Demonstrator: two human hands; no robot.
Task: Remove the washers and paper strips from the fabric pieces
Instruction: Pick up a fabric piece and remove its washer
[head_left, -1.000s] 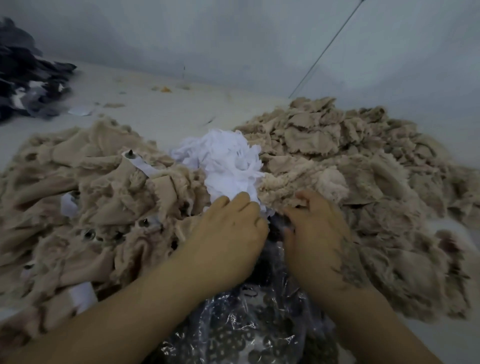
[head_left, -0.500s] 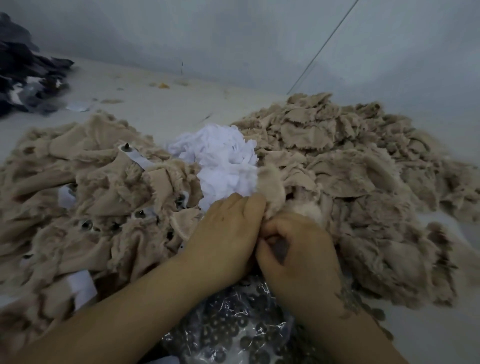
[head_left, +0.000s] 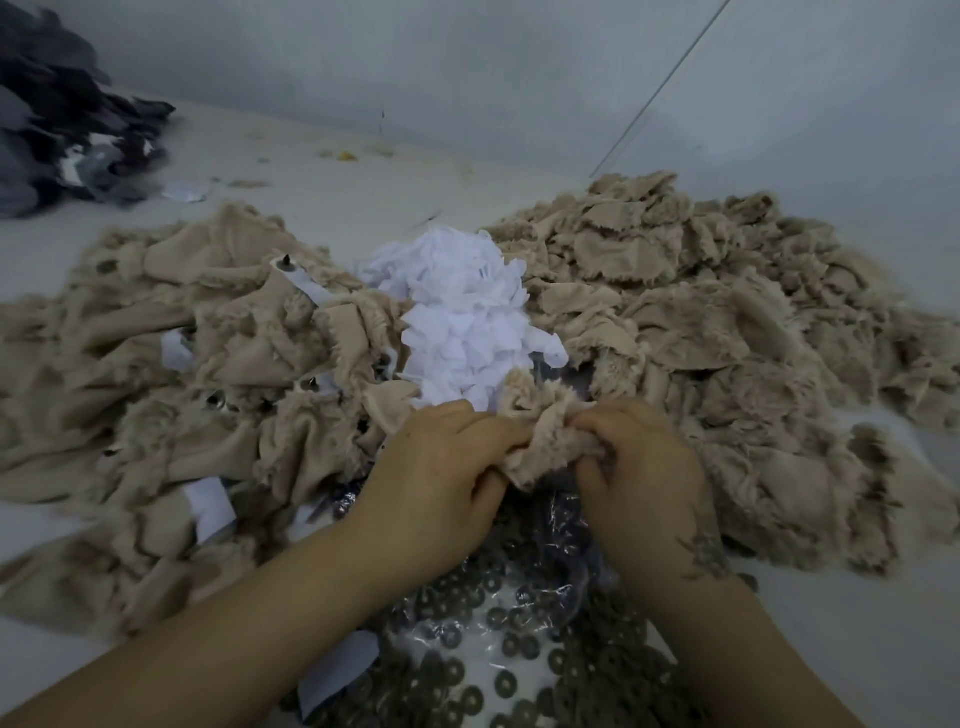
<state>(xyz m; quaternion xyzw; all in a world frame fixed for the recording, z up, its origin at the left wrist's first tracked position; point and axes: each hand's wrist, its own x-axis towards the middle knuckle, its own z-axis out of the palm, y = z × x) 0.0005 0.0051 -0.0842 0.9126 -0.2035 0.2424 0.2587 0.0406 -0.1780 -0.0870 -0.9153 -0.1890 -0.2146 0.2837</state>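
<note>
A beige fuzzy fabric piece (head_left: 545, 441) is bunched between both hands above a clear plastic bag. My left hand (head_left: 441, 483) grips its left side and my right hand (head_left: 644, 467) pinches its right side. Below them the plastic bag (head_left: 524, 644) holds many dark metal washers (head_left: 501, 618). Behind the hands lies a heap of white paper strips (head_left: 462, 322). The left pile of beige fabric (head_left: 182, 374) still shows washers (head_left: 284, 264) and paper strips (head_left: 208, 499) on its pieces. The right pile of beige fabric (head_left: 701, 312) shows none.
A dark heap of cloth (head_left: 57, 119) lies at the far left on the pale work surface (head_left: 322, 182). A grey wall rises behind, with a thin cord (head_left: 660, 88) slanting across it. A loose paper strip (head_left: 337, 670) lies by the bag.
Both hands drew together over the bag and took up a beige fabric piece. It is now bunched and held between them, pulled slightly nearer.
</note>
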